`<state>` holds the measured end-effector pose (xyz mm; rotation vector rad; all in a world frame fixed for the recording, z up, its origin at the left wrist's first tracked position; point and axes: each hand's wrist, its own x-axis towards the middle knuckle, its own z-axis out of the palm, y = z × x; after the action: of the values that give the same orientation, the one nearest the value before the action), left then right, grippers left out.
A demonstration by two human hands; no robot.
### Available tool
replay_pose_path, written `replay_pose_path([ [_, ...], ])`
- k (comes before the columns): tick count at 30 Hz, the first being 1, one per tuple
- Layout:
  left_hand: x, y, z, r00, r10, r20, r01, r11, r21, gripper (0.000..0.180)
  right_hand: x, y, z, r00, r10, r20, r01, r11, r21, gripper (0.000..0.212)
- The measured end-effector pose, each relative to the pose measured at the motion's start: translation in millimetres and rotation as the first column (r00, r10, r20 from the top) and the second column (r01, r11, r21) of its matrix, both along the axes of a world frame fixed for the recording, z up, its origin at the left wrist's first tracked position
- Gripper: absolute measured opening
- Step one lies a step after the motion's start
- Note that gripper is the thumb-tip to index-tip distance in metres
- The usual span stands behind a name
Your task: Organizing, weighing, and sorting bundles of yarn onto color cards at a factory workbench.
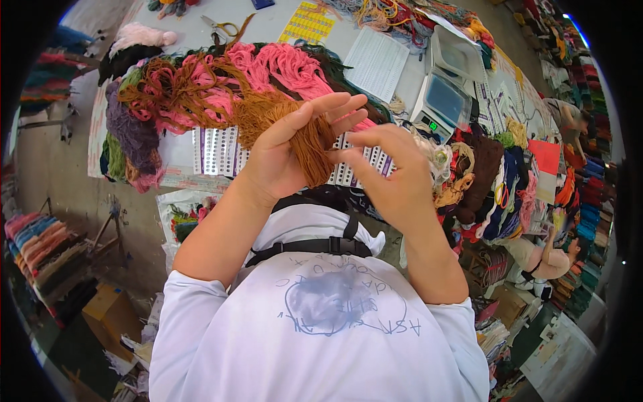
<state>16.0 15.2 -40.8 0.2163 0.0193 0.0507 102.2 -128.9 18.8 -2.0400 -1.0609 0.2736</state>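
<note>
A hank of brown yarn (301, 144) lies across my left hand (281, 144), held between the thumb and the raised fingers, its loose end hanging over the palm. My right hand (392, 164) is at the right edge of this hank with bent fingers. Its thumb tip reaches the strands, and the forefinger curls above it; any strand between them is too fine to make out. Beyond the hands, pink yarn (284, 67) and more brown yarn (181, 87) are heaped on the table (261, 27). Punched strip cards (218, 151) lie under the hands.
Scissors (221, 27), a yellow label sheet (307, 23) and a printed sheet (377, 63) lie farther back. A digital scale (442, 104) stands right of centre. Purple yarn (134, 117) hangs at the left table edge; mixed skeins (482, 161) crowd the right. Other people (546, 258) are at far right.
</note>
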Motion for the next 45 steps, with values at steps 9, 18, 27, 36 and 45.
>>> replay_pose_path([
  [9,5.5,-4.2,13.5,0.999,-0.049,-0.021,0.052,0.966,0.254,0.058,4.3,3.3,-10.6,0.872,0.091,-0.481,-0.046,0.993,0.105,0.013],
  [18,-2.8,6.9,22.2,0.985,0.033,-0.167,0.067,0.825,0.562,0.045,2.6,-4.8,-21.9,0.518,0.147,-0.843,0.122,0.962,0.243,0.006],
  [27,4.4,28.7,9.9,0.932,-0.355,-0.073,0.357,0.862,0.361,0.047,30.6,-23.8,-18.9,0.374,0.306,-0.876,0.084,0.929,0.36,0.005],
  [36,-97.2,179.9,-9.8,0.979,0.198,0.041,-0.201,0.972,0.125,0.022,194.4,-271.6,-48.6,0.078,0.13,-0.988,0.786,0.602,0.141,0.013],
  [45,-181.3,347.3,-1.6,0.681,0.677,-0.278,-0.693,0.719,0.052,0.02,272.0,-528.5,-79.1,-0.148,-0.424,-0.894,0.988,-0.018,-0.155,0.012],
])
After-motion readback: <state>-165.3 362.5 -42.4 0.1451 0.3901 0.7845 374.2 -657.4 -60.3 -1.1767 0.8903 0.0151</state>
